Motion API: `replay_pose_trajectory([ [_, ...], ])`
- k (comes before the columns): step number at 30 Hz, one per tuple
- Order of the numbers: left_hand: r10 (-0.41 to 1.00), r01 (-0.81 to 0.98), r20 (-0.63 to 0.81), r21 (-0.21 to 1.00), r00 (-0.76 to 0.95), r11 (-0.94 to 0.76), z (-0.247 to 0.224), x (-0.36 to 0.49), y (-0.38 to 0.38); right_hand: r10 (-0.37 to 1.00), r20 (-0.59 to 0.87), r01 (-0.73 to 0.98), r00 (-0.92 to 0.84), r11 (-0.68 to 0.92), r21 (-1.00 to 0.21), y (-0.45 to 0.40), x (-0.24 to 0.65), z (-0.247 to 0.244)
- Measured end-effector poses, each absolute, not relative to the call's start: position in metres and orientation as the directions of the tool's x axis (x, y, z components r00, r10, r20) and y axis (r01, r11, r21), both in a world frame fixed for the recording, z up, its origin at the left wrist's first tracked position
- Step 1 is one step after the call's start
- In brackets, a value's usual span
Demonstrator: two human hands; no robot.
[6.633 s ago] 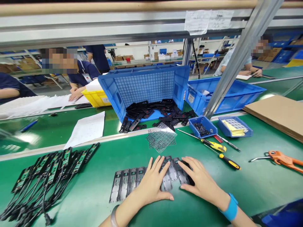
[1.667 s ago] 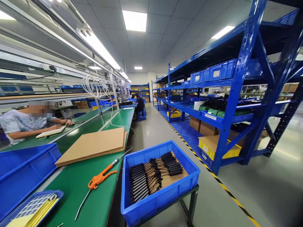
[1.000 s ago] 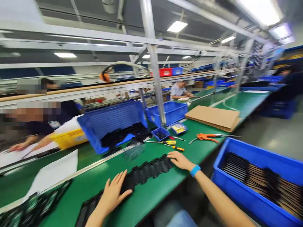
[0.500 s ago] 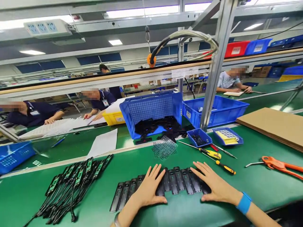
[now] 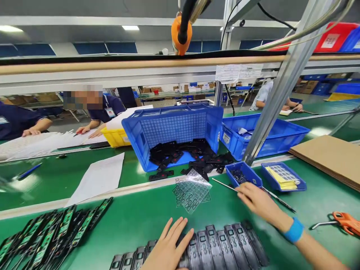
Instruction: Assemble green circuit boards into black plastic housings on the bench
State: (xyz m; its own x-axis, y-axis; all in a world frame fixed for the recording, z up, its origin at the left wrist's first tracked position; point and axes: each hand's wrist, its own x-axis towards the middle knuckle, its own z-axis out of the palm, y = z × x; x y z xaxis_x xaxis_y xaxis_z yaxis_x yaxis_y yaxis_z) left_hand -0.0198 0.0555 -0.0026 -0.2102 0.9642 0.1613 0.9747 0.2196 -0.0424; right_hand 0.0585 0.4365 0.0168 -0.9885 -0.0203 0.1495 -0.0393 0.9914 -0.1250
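Green bench point(image 5: 135, 221) is pretty loaded tbh. Black shells point(image 5: 222, 243) up front, circuit boards point(image 5: 47, 236) left, cardboard point(image 5: 329, 155) and air gun point(image 5: 345, 223) right.

Bare left hand point(image 5: 170, 248), bare right hand point(image 5: 255, 200), blue right-wrist band point(image 5: 294, 229)

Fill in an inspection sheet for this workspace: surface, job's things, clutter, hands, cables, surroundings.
Surface: glossy green tabletop.
Job's things: row of slim black plastic housings.
Clutter: clear plastic sheets with dark rectangles; orange trigger-handled tool.
Hands: left hand over the row, fingers spread; right hand by small blue plastic bin, grip unclear.
Cables: thin black cords by green circuit boards, cut by frame.
Surroundings: tilted blue plastic crate of black parts; people opposite.
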Motion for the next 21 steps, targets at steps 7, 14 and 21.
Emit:
replay_pose_trajectory([
  [7,0.872,0.91,0.361,-0.124,-0.33,0.396,0.02,-0.035,0.044,0.121,-0.004,0.121,-0.993,0.993,0.003,0.491,-0.023,0.011],
  [14,0.769,0.83,0.363,0.023,-0.526,0.557,0.013,-0.038,0.022,0.158,-0.079,0.152,-0.984,0.985,0.077,0.482,-0.036,-0.006],
  [21,0.77,0.829,0.341,0.055,-0.539,0.557,0.017,-0.041,0.005,0.191,-0.015,0.191,-0.981,0.981,0.036,0.498,-0.033,0.01],
])
